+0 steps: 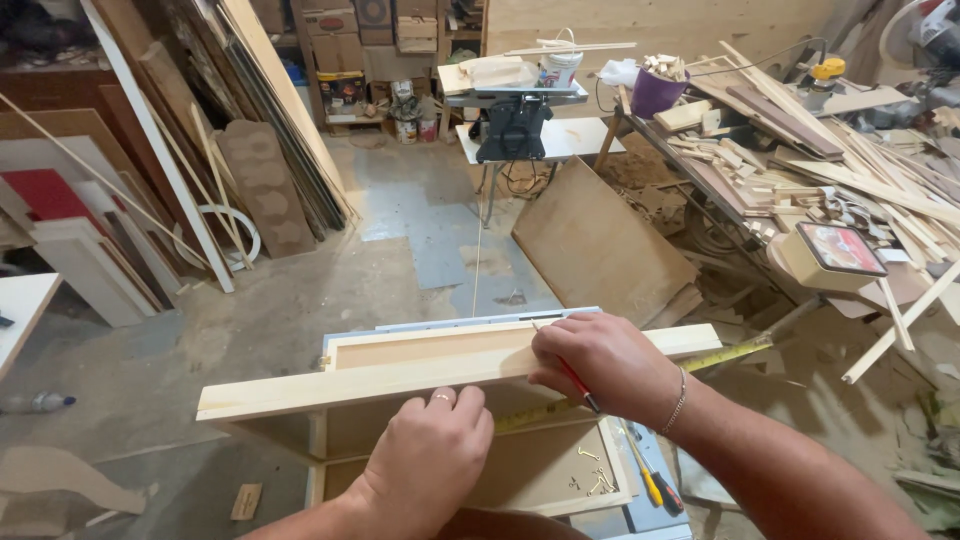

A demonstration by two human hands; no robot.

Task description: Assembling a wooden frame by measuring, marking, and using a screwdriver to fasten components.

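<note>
While the left hand (425,465) steadies it, the pale plank (400,372) looks unpainted.

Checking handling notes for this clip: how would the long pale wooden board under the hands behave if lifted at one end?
The wooden board looks stiff, being thick sawn timber, and probably fairly light. Long and overhanging the frame, it would likely tip or pivot.

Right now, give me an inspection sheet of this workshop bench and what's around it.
Surface: wooden frame used as a rest.
Job's things: pale plank across the frame; yellow tape measure beneath it.
Clutter: brass hooks, screwdrivers, scrap-wood pile.
Grips: left hand steadies the plank; right hand holds a red pencil.
Cables: cord under the machine stand.
Surroundings: boards leaning at left.
</note>
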